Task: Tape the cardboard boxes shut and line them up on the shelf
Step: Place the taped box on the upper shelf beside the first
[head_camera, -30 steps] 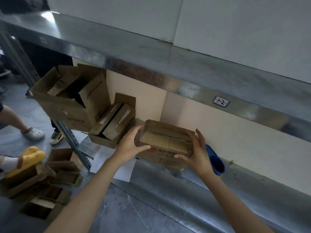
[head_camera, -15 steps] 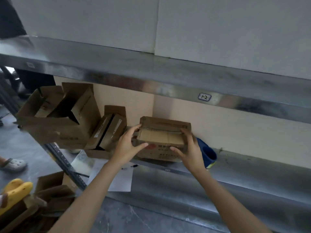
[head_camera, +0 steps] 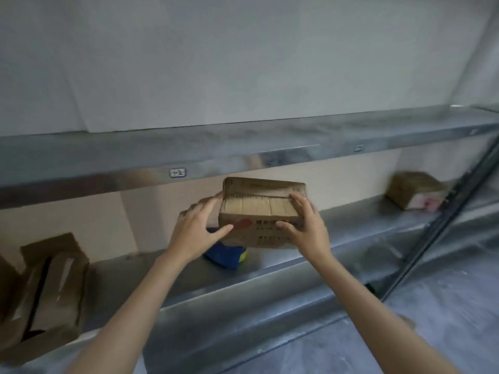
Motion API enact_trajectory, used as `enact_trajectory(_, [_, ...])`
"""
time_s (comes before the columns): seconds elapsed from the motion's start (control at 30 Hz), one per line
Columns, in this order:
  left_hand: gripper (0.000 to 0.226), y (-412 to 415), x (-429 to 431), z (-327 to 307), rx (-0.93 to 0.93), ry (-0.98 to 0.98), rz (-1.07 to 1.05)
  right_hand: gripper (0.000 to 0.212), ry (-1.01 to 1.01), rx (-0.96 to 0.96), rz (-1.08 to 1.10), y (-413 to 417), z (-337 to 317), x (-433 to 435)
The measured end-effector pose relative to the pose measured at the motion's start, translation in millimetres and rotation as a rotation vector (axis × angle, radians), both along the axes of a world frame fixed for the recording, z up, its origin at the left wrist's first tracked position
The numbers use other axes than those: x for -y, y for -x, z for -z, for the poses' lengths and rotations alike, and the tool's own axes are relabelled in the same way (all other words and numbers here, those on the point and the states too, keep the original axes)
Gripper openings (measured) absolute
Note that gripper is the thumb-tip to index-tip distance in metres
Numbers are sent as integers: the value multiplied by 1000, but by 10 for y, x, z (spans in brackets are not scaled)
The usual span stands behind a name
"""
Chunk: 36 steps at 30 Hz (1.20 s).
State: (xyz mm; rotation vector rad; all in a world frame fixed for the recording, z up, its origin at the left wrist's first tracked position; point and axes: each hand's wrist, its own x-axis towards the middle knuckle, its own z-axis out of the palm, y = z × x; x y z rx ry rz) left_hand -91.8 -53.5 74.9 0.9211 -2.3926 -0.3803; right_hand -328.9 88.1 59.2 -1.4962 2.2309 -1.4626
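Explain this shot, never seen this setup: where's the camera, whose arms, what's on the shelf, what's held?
No robot here: a person works with bare hands. One wide-angle camera worn on their head looks forward and down, so both arms enter from the bottom. The left hand and right hand grip a closed cardboard box by its two ends, fingers curled round it, over the lower metal shelf. Partly behind it lies a blue object, too hidden to name. An open box stands at the shelf's left end; a second box lies far right. A small label sits on the upper shelf.
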Motion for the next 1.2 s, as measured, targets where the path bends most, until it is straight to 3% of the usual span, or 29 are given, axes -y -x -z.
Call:
enact_trajectory(0.23, [89, 1731, -274, 65, 115, 106, 117, 69, -9, 40, 244, 1442, 4, -882])
enact_trajectory(0.57, [89, 3736, -763, 393, 176, 45, 77, 69, -114, 34, 292, 3538, 53, -1673])
enact_trajectory(1.03, [71, 4975, -260, 676, 259, -49, -57, 71, -236, 8, 36, 5157, 502, -629])
enact_trajectory(1.2, [85, 5161, -58, 778, 233, -65, -81, 76, -313, -22, -42, 5539, 616, -258])
